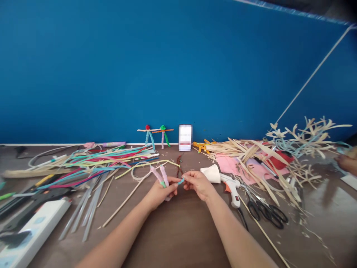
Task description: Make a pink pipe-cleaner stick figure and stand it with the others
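My left hand point(161, 191) is closed around a small pipe cleaner figure point(164, 175), whose two lilac ends with green between them stick up past my fingers. A short light blue piece point(181, 181), apparently pipe cleaner, spans the gap between my fingertips. My right hand point(197, 183) pinches its right end with thumb and forefinger. Where the blue piece joins the figure is hidden by my left fingers. Behind my hands lies a string of brown beads point(179, 163). Two finished-looking pipe cleaner figures, one red-headed point(149, 136) and one green-headed point(163, 136), stand against the blue wall.
Loose pipe cleaners point(92, 160), clear glue sticks point(88, 210) and a white power strip point(36, 230) lie left. To the right are a glue gun point(233, 189), a white roll point(211, 173), black-handled scissors point(267, 212) and dried plant strips point(251, 152). A blurred screen point(185, 137) stands ahead.
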{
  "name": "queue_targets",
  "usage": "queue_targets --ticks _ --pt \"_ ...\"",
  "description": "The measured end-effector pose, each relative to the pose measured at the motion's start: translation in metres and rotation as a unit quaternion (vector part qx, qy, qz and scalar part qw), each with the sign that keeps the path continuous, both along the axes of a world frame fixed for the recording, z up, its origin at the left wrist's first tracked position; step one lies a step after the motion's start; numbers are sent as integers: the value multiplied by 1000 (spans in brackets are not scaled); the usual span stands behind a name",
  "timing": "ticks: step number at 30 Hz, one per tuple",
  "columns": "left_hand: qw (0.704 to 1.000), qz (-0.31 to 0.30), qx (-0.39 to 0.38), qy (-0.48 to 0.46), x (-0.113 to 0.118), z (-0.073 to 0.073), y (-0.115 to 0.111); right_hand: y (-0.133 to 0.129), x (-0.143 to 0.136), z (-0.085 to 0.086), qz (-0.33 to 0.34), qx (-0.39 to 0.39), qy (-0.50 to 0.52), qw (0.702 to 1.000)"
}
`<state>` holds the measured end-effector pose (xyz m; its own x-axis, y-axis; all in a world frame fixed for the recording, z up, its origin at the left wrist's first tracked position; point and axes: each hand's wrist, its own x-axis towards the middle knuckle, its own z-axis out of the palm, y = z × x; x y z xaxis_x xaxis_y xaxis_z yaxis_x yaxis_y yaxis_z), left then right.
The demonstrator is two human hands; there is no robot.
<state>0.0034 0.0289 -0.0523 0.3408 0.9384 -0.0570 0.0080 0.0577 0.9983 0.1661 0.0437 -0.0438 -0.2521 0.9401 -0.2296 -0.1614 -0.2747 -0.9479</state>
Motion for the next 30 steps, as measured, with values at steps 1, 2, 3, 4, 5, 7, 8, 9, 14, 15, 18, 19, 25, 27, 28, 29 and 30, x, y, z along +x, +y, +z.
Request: queue_targets --ticks 1,2,3,4,5,7,8,9,14,15,18,19,25,27,28,29,30 --pt "999 6 24 28 1 -1 0 1 0 -1 -9 4 -9 1000" --pt "997 17 50 53 2 -2 -1 1 -1 -1 -17 13 -21 1000" --pt "994 31 74 73 3 -3 -1 1 -1 -2 -27 28 -34 999" --pt "990 45 96 88 4 -5 -1 1 -2 -2 -37 48 -49 997" --pt "987 58 112 98 5 -7 -1 1 -3 -3 -46 72 -65 994" --pt "983 80 130 103 7 -10 -2 1 -4 -3 -58 120 -98 986" --pt "982 90 135 101 7 -12 -2 0 -5 -4 -62 143 -116 981" --pt "980 99 139 99 7 -13 -2 0 -5 -4 -66 165 -133 975" --pt "979 134 134 74 7 -14 -1 -2 -6 -4 -82 235 -184 951" --pt "980 140 130 59 7 -14 -1 -2 -6 -4 -81 237 -187 950" --pt "978 162 127 24 7 -11 -2 -2 -6 -4 -68 232 -183 953" --pt "977 167 130 18 7 -10 -2 -2 -6 -4 -60 226 -174 957" --pt "983 136 123 -20 6 -8 -3 -3 -9 -4 -35 146 -44 988" --pt "989 113 76 -57 5 -6 -3 -4 -9 -3 -21 124 -22 992" --pt "990 102 45 -81 4 -5 -3 -4 -9 -3 -13 120 -20 992" --pt "990 90 12 -108 4 -4 -3 -4 -8 -2 -8 122 -22 992" --pt "987 74 -22 -138 3 -3 -3 -5 -8 -1 -8 127 -28 991"
